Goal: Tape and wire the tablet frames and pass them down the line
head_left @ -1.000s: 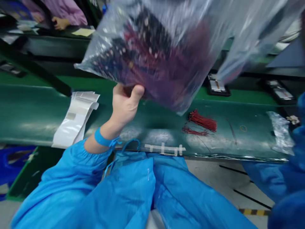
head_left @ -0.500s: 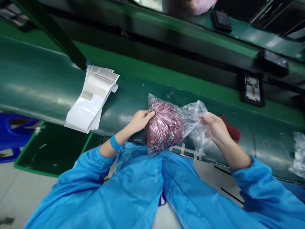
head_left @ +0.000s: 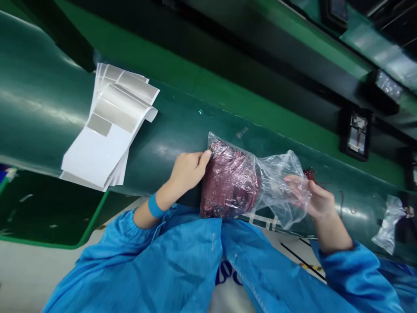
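Observation:
A clear plastic bag (head_left: 241,178) stuffed with a mass of dark red wires lies on the green belt (head_left: 39,108) at its near edge. My left hand (head_left: 187,169) presses against the bag's left side, thumb on its top corner. My right hand (head_left: 312,198) is inside or behind the bag's loose open end, fingers partly veiled by the plastic. A small bunch of loose red wires (head_left: 309,174) peeks out just behind my right hand.
A stack of white label sheets (head_left: 107,126) hangs over the belt's near edge at the left. A small crumpled clear bag (head_left: 389,221) lies on the belt at far right. Dark trays (head_left: 356,134) sit on the green ledge behind the belt.
The bag came down from in front of the camera onto the belt's near edge. My right hand came into view and moved into the bag's loose end. The view tilted and shifted closer.

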Tool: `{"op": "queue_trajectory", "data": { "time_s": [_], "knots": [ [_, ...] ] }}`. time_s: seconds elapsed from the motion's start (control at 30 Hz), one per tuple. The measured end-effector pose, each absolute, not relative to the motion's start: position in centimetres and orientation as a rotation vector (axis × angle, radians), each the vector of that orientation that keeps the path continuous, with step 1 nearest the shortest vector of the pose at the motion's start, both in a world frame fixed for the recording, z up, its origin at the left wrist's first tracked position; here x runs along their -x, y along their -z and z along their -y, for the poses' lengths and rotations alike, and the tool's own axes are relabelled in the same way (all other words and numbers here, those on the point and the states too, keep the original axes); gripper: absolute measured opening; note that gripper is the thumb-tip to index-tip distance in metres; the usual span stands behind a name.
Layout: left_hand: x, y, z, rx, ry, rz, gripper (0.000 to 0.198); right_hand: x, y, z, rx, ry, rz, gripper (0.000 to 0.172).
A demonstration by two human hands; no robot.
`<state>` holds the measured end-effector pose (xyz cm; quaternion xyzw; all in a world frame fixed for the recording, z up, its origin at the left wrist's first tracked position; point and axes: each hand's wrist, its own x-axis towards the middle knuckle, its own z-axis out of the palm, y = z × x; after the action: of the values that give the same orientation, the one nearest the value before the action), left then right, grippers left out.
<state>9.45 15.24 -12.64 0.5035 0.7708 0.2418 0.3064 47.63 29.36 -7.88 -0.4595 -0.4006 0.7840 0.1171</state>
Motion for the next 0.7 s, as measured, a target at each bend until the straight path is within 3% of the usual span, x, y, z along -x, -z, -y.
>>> {"op": "queue_trajectory", "data": {
  "time_s": [0.17,0.33,0.4,0.53,0.7],
  "knots": [
    [-6.8,14.3,-17.6,-1.113,-1.089,-1.829,0.034,-48.2,9.4,-30.3,1.308,-2.348,1.116,0.067],
    [-5.8,15.5,-19.0,-0.778,-1.229,-1.512,0.031,-48.0,9.6,-30.6,1.285,-2.313,1.12,0.079],
    [-5.7,15.6,-19.0,-0.718,-1.289,-1.474,0.031,-47.7,9.8,-30.8,1.27,-2.307,1.029,0.073],
    [-5.8,15.2,-18.7,-0.642,-1.384,-1.39,0.033,-47.2,10.2,-31.0,1.32,-2.281,0.905,0.043],
    [-6.3,14.1,-18.7,-0.664,-1.465,-1.262,0.033,-47.4,10.1,-31.3,1.462,-2.28,0.831,0.04]
  ]
}}
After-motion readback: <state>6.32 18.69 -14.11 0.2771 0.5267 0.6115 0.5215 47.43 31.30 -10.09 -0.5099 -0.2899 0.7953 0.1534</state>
